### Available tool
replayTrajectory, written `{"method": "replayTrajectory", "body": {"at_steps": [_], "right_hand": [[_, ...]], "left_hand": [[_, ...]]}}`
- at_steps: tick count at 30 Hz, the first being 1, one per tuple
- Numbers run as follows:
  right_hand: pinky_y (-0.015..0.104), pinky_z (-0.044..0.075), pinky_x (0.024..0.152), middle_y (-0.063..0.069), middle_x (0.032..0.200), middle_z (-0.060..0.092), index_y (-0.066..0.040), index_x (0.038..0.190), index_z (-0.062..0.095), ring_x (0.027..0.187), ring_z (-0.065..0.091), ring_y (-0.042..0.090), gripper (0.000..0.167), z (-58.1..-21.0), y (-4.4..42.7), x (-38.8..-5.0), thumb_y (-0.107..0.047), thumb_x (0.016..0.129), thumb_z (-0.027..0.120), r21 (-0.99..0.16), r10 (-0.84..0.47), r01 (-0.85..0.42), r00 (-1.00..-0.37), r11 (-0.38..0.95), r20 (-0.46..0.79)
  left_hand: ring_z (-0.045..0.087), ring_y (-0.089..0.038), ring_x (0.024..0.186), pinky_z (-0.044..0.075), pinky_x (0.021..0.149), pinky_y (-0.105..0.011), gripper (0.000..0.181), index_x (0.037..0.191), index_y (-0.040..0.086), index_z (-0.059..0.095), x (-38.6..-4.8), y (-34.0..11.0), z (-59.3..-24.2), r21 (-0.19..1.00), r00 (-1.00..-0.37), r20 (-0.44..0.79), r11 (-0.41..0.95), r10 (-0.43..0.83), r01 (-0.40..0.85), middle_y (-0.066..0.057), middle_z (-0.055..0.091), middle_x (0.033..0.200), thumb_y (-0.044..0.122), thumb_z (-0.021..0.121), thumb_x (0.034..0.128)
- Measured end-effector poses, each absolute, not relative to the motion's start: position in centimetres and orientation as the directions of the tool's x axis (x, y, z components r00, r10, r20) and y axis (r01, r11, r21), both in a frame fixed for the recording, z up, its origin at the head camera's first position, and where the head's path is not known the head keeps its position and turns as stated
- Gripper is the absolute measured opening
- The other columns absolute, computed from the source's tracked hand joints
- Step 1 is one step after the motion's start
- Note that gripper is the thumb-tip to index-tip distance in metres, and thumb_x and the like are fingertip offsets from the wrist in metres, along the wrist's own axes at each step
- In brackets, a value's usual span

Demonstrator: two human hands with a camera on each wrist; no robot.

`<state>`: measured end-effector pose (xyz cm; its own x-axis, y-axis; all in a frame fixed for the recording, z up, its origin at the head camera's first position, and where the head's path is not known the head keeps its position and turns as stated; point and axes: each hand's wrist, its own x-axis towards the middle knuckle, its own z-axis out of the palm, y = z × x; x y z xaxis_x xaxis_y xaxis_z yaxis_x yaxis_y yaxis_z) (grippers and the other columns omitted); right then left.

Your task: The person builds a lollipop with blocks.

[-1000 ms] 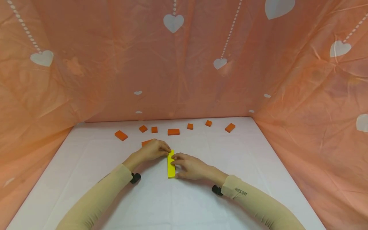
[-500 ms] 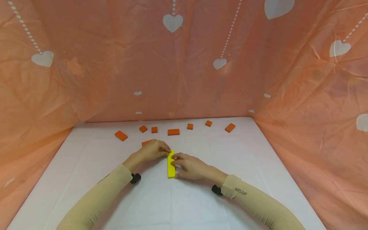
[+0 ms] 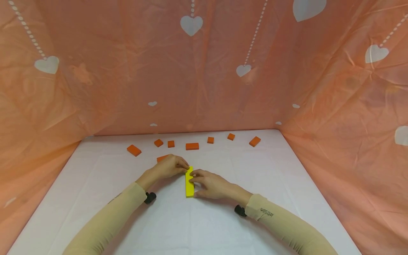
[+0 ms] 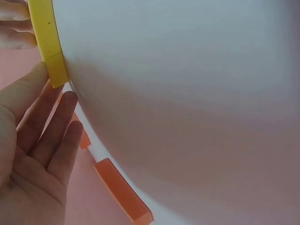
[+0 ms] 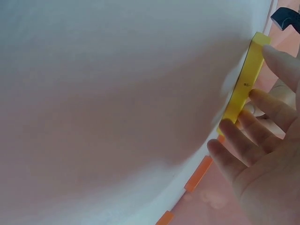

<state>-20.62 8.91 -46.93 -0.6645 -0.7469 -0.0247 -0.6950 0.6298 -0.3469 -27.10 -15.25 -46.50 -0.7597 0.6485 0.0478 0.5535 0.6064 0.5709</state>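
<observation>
Two yellow blocks lie end to end on the white table, forming one strip that runs away from the person. My left hand (image 3: 170, 166) pinches the short yellow block (image 4: 57, 70) at the far end between thumb and forefinger. From the right side, my right hand (image 3: 213, 185) holds the long yellow block (image 3: 189, 187), thumb near its close end and fingertips along its side and top edge. In the left wrist view a thin seam shows where the blocks meet. Part of an orange block (image 3: 162, 158) is hidden behind my left hand.
Several orange blocks lie spread in a loose row toward the back, among them a long one (image 3: 192, 146), one at the left (image 3: 134, 150) and one at the right (image 3: 255, 141). A peach curtain with white hearts (image 3: 204, 88) encloses the table's back and sides.
The short yellow block has shifted slightly against the long one, and the line between them no longer shows in the head view. Both hands have stayed almost still.
</observation>
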Motion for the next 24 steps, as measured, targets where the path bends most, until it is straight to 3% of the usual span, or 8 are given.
{"method": "replayTrajectory", "body": {"at_steps": [6, 13, 19, 24], "right_hand": [[0.040, 0.044, 0.116, 0.007, 0.154, 0.051, -0.010, 0.142, 0.064, 0.141, 0.050, 0.025, 0.053, -46.9, 8.8, -20.5, -0.034, 0.096, 0.076, -0.350, -0.745, -0.692, -0.667, 0.631, -0.026], [0.041, 0.045, 0.115, 0.007, 0.155, 0.050, -0.012, 0.144, 0.062, 0.142, 0.050, 0.024, 0.053, -46.7, 9.0, -20.5, -0.034, 0.098, 0.074, -0.355, -0.742, -0.689, -0.670, 0.632, -0.022], [0.045, 0.044, 0.116, 0.004, 0.159, 0.047, -0.014, 0.150, 0.057, 0.144, 0.048, 0.024, 0.056, -46.0, 9.6, -20.5, -0.034, 0.100, 0.071, -0.408, -0.673, -0.613, -0.739, 0.677, -0.007], [0.049, 0.038, 0.120, 0.003, 0.161, 0.044, -0.013, 0.153, 0.054, 0.148, 0.043, 0.027, 0.056, -45.6, 10.5, -21.7, -0.029, 0.101, 0.068, -0.482, -0.613, -0.568, -0.786, 0.667, 0.080]], "left_hand": [[0.071, -0.024, 0.106, 0.059, 0.093, -0.040, 0.015, 0.109, 0.008, 0.081, -27.0, -15.3, -46.5, 0.577, -0.764, 0.043, 0.608, 0.644, 0.545, -0.003, 0.077, 0.110, 0.010, 0.077, 0.0943], [0.067, -0.028, 0.117, 0.057, 0.100, -0.042, 0.023, 0.118, 0.005, 0.077, -27.0, -15.4, -46.7, 0.560, -0.771, 0.040, 0.625, 0.636, 0.544, -0.009, 0.071, 0.126, 0.011, 0.075, 0.0965], [0.062, -0.030, 0.127, 0.052, 0.108, -0.047, 0.032, 0.128, 0.005, 0.072, -26.0, -15.4, -46.5, 0.529, -0.791, 0.062, 0.652, 0.609, 0.543, -0.009, 0.067, 0.135, 0.016, 0.073, 0.0989], [0.061, -0.030, 0.130, 0.050, 0.109, -0.049, 0.034, 0.130, 0.008, 0.072, -24.5, -15.5, -46.1, 0.472, -0.787, 0.102, 0.667, 0.609, 0.577, -0.006, 0.065, 0.138, 0.020, 0.074, 0.0980]]}}
